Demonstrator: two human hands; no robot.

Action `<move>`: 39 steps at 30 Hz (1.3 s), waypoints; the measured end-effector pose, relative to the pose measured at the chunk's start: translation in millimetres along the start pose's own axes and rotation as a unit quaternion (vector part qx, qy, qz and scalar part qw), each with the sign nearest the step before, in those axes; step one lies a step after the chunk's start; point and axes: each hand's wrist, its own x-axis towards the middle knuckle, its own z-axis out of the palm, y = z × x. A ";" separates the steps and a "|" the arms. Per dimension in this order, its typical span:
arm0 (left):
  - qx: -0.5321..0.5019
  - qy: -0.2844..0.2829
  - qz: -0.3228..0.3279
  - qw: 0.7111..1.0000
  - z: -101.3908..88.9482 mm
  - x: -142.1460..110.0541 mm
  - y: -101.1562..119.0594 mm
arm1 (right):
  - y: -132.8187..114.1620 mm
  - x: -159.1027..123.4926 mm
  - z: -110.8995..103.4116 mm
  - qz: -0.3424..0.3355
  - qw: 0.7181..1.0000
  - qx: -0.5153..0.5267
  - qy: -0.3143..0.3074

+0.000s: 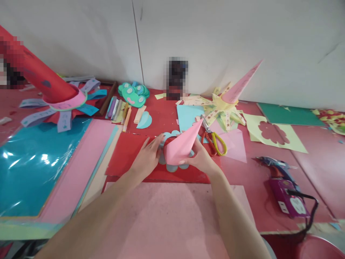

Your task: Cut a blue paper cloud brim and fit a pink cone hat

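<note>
My left hand [147,156] is at the left edge of a light blue paper flower [171,168], its index finger and thumb closed on the petals and its other fingers stretched out. My right hand [202,158] grips a pink paper cone [181,147] low on its right side. The cone leans to the right, its point up and its wide end over the middle of the flower. Whether cone and flower touch is hidden. Beneath them lies a red sheet [126,158]. Scissors [214,138] with red and yellow handles lie just beyond my right hand.
A purple glue gun holder [287,198] with its gun and cord stands at the right. A finished pink cone on yellow strips [228,102] and a red tube [51,82] stand behind. Wrapped blue sheets [37,169] lie left, near several pens [117,109]. A wall closes off the back.
</note>
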 end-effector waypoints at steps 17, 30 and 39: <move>0.094 0.107 -0.012 0.990 -11.6 -4.4 5.9 | 4.5 8.6 -6.2 -0.056 0.982 0.018 0.179; 0.067 0.004 0.011 0.998 -13.2 -3.1 5.5 | 4.0 11.0 -5.3 0.015 0.963 -0.029 0.269; 0.145 0.044 0.014 0.988 -15.3 -3.4 5.8 | 1.8 8.9 -2.2 0.006 0.962 -0.058 0.268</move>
